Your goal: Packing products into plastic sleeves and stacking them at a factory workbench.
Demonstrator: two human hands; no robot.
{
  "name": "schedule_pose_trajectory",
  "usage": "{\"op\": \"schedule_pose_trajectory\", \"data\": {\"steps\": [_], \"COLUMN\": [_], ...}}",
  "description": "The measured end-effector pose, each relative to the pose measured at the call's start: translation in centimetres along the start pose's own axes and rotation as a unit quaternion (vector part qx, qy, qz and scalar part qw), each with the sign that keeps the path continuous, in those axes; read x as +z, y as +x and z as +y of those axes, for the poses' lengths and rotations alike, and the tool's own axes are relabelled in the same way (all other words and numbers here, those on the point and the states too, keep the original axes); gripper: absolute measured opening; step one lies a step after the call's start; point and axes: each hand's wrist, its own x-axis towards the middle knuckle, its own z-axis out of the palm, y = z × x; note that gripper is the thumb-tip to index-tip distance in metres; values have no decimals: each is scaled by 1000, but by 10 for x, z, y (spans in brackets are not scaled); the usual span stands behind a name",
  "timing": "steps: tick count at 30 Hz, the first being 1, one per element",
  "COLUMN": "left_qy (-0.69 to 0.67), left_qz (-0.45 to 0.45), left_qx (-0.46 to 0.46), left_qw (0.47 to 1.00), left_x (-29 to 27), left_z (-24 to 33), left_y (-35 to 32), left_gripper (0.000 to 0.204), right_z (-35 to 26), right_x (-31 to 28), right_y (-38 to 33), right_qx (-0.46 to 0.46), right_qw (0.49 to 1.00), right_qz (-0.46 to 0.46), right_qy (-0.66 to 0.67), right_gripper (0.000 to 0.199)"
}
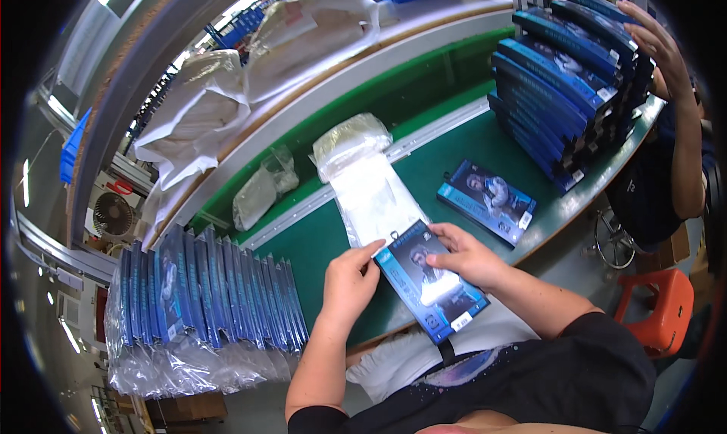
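A flat blue retail box (433,282) with a picture on its front and a small black hang loop at its top is held tilted in front of me. My right hand (471,261) grips its right edge, thumb on the front face. My left hand (352,279) is closed at the box's upper left corner; its fingertips are partly hidden. Just beyond the box lies a stack of clear plastic bags (375,195) on the green table (303,233). To the right, a similar box (487,201) lies face up.
Bagged boxes (204,286) stand in a row at left. Tall piles of unbagged boxes (553,78) stand at far right, where another person's hand (659,44) touches them. Plastic wrap (261,188) lies by the green back wall. An orange stool (655,309) stands at right.
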Motion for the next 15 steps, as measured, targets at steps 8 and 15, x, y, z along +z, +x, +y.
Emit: {"op": "schedule_pose_trajectory", "data": {"steps": [8,15], "left_qy": [-175,-82], "left_qz": [-75,58], "left_qx": [-127,-13], "left_qw": [973,995], "left_x": [-12,-2], "left_z": [10,3], "left_y": [0,-12], "left_gripper": [36,43], "right_z": [-3,-1], "right_x": [3,3], "right_y": [-9,-10], "right_qx": [-70,-122], "right_qw": [997,972], "right_qz": [-21,-19], "right_qy": [-9,-200], "right_gripper": [63,66]}}
